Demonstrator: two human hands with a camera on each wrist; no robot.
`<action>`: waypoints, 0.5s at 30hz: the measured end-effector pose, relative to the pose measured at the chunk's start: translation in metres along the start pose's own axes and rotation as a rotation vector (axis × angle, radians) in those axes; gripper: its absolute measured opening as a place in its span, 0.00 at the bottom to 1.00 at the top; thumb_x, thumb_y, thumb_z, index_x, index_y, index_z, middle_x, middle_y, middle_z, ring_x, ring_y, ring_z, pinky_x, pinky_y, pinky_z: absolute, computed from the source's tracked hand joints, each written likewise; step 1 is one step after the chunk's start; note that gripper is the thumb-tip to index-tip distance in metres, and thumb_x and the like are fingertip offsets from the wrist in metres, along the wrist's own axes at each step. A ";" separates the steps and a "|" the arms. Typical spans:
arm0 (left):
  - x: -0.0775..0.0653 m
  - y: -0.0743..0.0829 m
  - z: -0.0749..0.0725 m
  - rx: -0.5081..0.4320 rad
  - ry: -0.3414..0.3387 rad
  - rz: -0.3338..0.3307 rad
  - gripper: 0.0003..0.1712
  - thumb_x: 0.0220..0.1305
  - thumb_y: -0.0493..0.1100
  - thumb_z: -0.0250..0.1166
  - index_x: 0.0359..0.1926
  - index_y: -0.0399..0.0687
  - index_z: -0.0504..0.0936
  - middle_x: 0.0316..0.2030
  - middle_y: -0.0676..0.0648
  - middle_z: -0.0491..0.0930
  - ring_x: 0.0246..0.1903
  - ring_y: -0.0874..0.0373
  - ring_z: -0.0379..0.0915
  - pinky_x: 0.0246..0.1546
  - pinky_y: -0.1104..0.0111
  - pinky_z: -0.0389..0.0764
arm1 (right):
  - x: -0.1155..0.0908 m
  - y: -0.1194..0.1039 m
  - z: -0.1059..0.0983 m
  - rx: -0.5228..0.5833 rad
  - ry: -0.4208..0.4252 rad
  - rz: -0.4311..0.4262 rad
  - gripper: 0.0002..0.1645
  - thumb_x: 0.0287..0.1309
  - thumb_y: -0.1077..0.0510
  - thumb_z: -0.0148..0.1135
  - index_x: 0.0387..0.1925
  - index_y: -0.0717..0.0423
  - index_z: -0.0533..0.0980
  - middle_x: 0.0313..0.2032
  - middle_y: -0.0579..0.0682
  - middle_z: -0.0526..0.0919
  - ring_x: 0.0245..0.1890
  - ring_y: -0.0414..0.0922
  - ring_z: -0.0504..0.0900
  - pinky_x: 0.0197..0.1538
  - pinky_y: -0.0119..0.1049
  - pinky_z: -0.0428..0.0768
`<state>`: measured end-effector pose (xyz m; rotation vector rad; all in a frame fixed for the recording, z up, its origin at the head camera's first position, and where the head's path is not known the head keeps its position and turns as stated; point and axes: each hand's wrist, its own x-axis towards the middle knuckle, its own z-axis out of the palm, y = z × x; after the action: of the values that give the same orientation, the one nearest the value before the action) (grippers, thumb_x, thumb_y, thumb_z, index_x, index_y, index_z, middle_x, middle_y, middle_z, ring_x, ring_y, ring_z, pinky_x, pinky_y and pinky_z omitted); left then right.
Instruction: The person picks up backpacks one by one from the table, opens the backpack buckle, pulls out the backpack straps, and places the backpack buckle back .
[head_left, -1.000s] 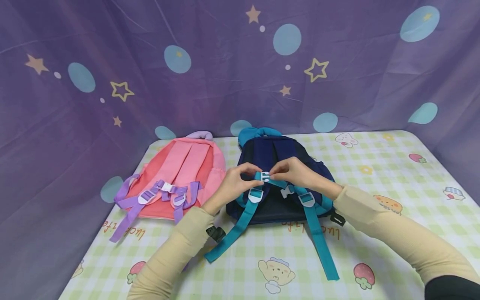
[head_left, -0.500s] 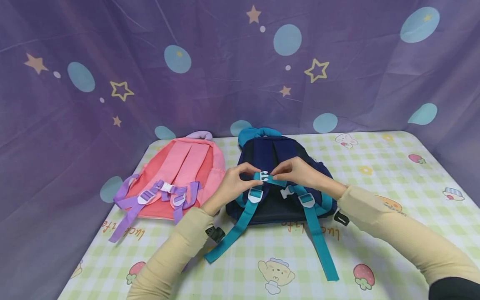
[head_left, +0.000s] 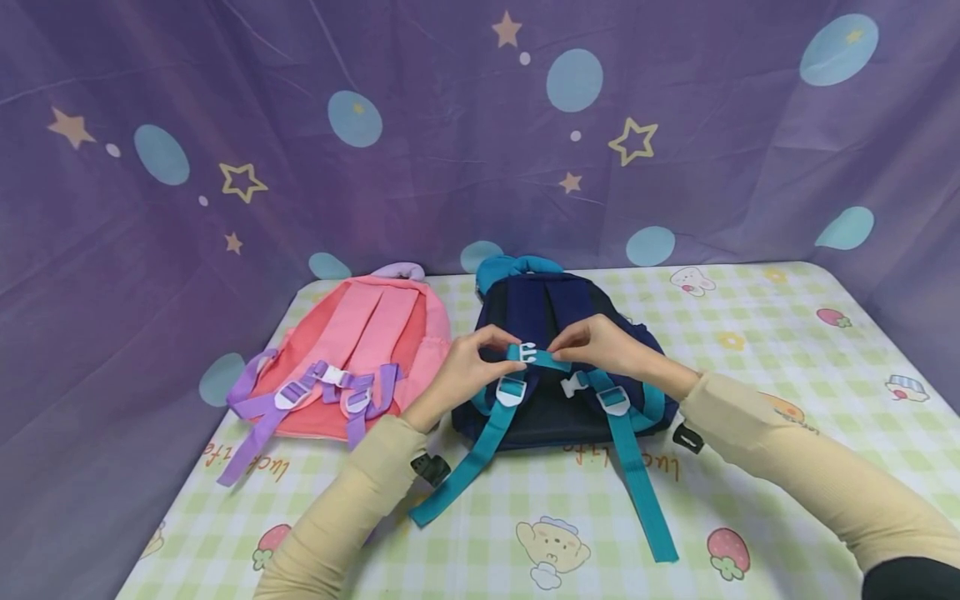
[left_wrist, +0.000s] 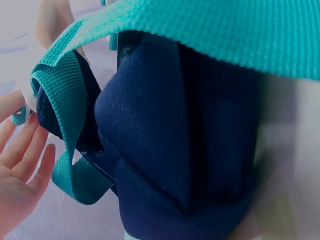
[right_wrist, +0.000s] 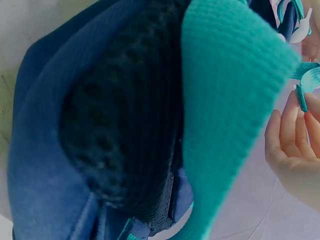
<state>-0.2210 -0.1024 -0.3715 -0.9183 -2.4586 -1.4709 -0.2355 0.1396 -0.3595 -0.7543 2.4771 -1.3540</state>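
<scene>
A navy backpack (head_left: 551, 308) lies back side up on the table. Over its middle, my left hand (head_left: 472, 364) holds a white plastic buckle (head_left: 528, 353) at its left end, thumb and fingertips on its two edges. Teal webbing (head_left: 549, 361) comes out of the buckle toward my right hand (head_left: 596, 346), whose thumb and fingers pinch it just right of the buckle. A second white buckle piece (head_left: 574, 383) lies loose below, on the right shoulder strap. In the right wrist view, the pinched strap end (right_wrist: 301, 97) shows at the fingertips. The left wrist view mostly hides the held buckle.
A pink backpack (head_left: 378, 333) with purple straps (head_left: 258, 442) lies close at the left. Two long teal strap tails (head_left: 641, 492) hang toward me over the checked tablecloth (head_left: 465, 550). A purple curtain (head_left: 450, 200) stands behind the table.
My right hand has shifted slightly right, away from the buckle, along the teal webbing. More webbing shows between buckle and fingers. The left hand has hardly moved.
</scene>
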 end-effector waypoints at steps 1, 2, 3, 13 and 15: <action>0.000 0.000 0.000 0.000 0.000 -0.003 0.14 0.54 0.33 0.73 0.42 0.35 0.82 0.38 0.40 0.84 0.39 0.47 0.79 0.47 0.52 0.80 | 0.000 0.000 0.000 0.000 0.000 -0.001 0.10 0.64 0.66 0.61 0.43 0.68 0.82 0.38 0.58 0.86 0.34 0.46 0.84 0.39 0.38 0.80; 0.000 0.000 0.000 -0.001 -0.001 -0.007 0.14 0.54 0.33 0.73 0.42 0.35 0.82 0.38 0.40 0.84 0.39 0.47 0.79 0.47 0.52 0.80 | 0.000 0.000 0.000 0.000 0.001 -0.002 0.10 0.64 0.66 0.61 0.43 0.68 0.82 0.38 0.58 0.86 0.35 0.46 0.84 0.39 0.38 0.80; 0.000 0.001 0.000 -0.001 -0.001 -0.011 0.14 0.54 0.33 0.73 0.42 0.35 0.82 0.38 0.41 0.84 0.39 0.47 0.78 0.47 0.53 0.80 | 0.001 0.000 0.000 0.000 0.003 -0.003 0.10 0.64 0.66 0.61 0.43 0.68 0.82 0.38 0.58 0.86 0.35 0.47 0.84 0.39 0.39 0.80; 0.000 0.000 0.004 0.009 0.002 -0.006 0.14 0.54 0.33 0.73 0.41 0.36 0.82 0.35 0.42 0.84 0.36 0.49 0.77 0.44 0.54 0.80 | 0.004 -0.003 0.003 0.020 0.007 -0.011 0.10 0.63 0.67 0.61 0.42 0.69 0.82 0.40 0.58 0.86 0.37 0.48 0.84 0.44 0.43 0.82; 0.000 0.000 0.005 0.014 0.003 0.002 0.13 0.54 0.33 0.73 0.41 0.36 0.82 0.34 0.42 0.83 0.36 0.49 0.77 0.43 0.54 0.81 | 0.004 -0.004 0.003 0.024 0.006 -0.016 0.10 0.63 0.67 0.61 0.42 0.69 0.82 0.40 0.59 0.86 0.37 0.48 0.84 0.44 0.45 0.82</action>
<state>-0.2200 -0.0990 -0.3742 -0.9149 -2.4615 -1.4516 -0.2362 0.1330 -0.3576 -0.7675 2.4598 -1.3909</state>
